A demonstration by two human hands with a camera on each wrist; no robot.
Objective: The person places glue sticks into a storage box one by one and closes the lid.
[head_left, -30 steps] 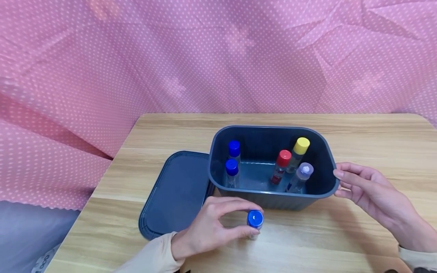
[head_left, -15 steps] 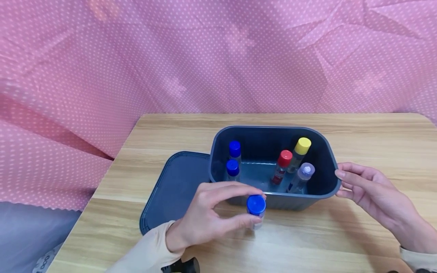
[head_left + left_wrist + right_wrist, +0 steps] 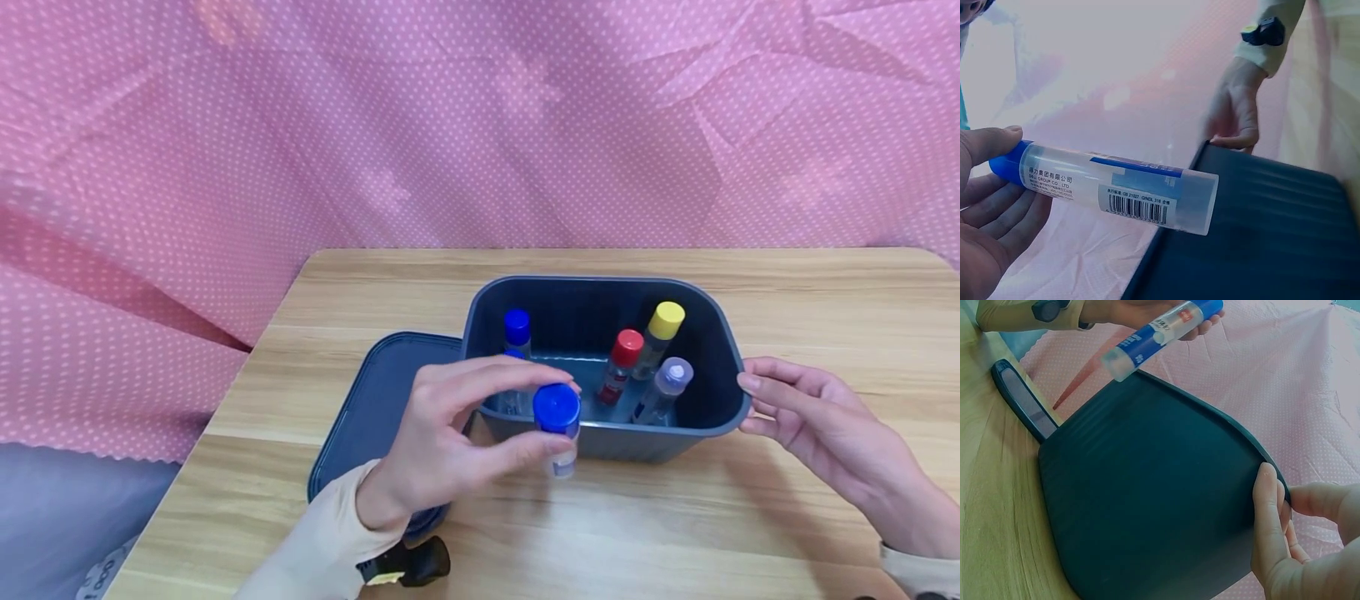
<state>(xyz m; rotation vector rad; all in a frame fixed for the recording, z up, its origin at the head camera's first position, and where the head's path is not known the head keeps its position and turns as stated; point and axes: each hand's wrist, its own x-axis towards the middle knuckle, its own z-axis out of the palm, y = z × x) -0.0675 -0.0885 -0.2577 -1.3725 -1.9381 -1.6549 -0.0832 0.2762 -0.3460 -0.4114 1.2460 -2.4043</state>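
Thumb and fingers of my left hand pinch a glue stick by its blue cap, in front of the dark blue box. In the left wrist view the glue stick's clear tube shows a printed label and barcode. My right hand pinches the box's right rim between thumb and fingers, as the right wrist view also shows. Inside the box stand a red-capped tube, a yellow-capped one, one with a translucent cap and two blue-capped ones, the nearer partly hidden by my left hand.
A dark blue lid lies on the wooden table, left of the box and partly behind my left forearm. Pink dotted cloth hangs behind and to the left of the table.
My left hand has risen with the glue stick and moved toward the box's front rim, now overlapping the box in the head view. My right hand stays at the rim.
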